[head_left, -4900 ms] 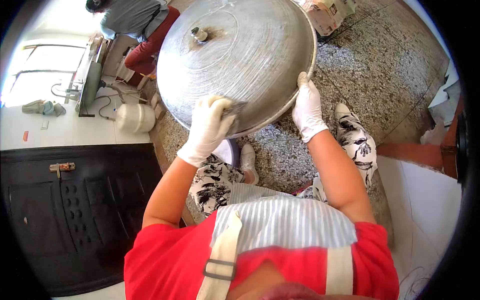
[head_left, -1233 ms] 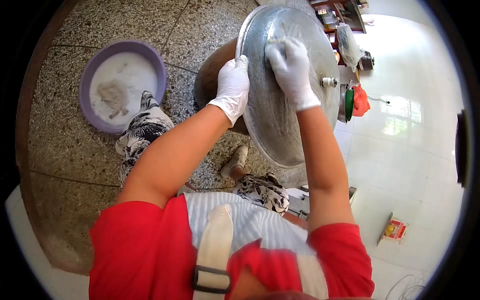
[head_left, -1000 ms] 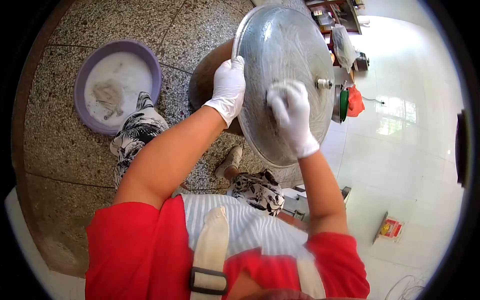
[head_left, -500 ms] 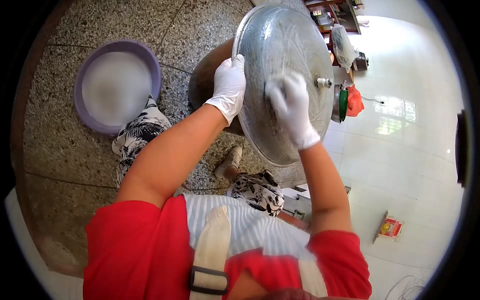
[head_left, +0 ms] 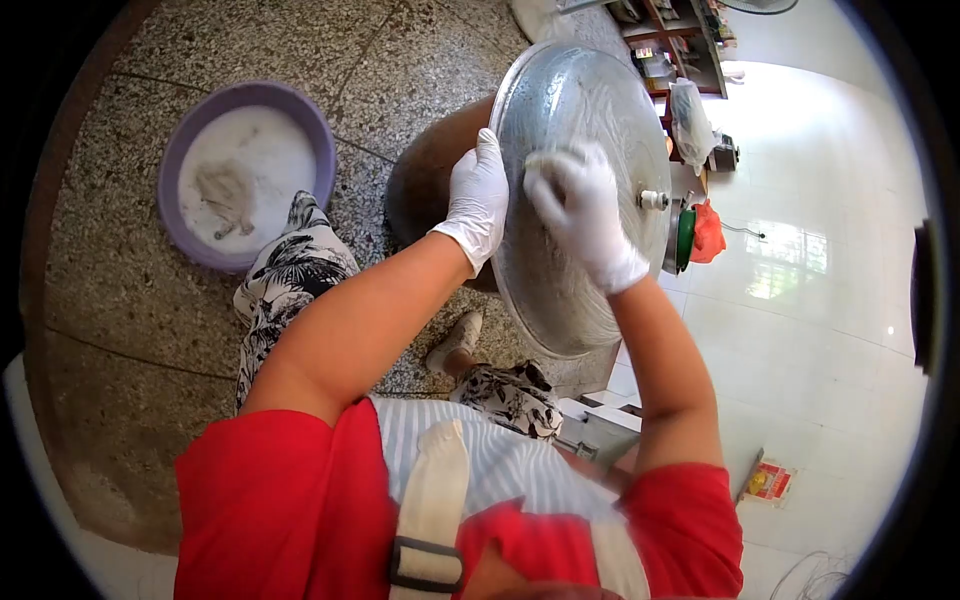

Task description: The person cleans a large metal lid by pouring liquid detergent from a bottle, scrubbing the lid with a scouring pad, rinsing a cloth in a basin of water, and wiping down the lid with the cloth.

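A large round metal pot lid (head_left: 590,270) is tilted up in front of me, its face streaked with suds and a small knob (head_left: 653,200) towards the right. My left hand (head_left: 478,195), in a white glove, is closed around the lid's left rim, thumb on top. Also gloved, my right hand (head_left: 580,205) presses on the lid's face with curled fingers. Something pale shows at its fingertips, but I cannot make out what it is. Behind the lid is a big brown rounded vessel (head_left: 430,165), partly hidden.
On the speckled floor at left stands a purple basin (head_left: 170,185) with foamy water and a greyish patch in it. Shelves (head_left: 690,45), a plastic bag (head_left: 692,125) and a red bag (head_left: 708,232) are at upper right. A small box (head_left: 768,482) lies at lower right.
My right hand has shifted slightly up and left across the lid's face. The whole view has moved a little, putting the lid lower. A greyish patch now shows in the basin's foam.
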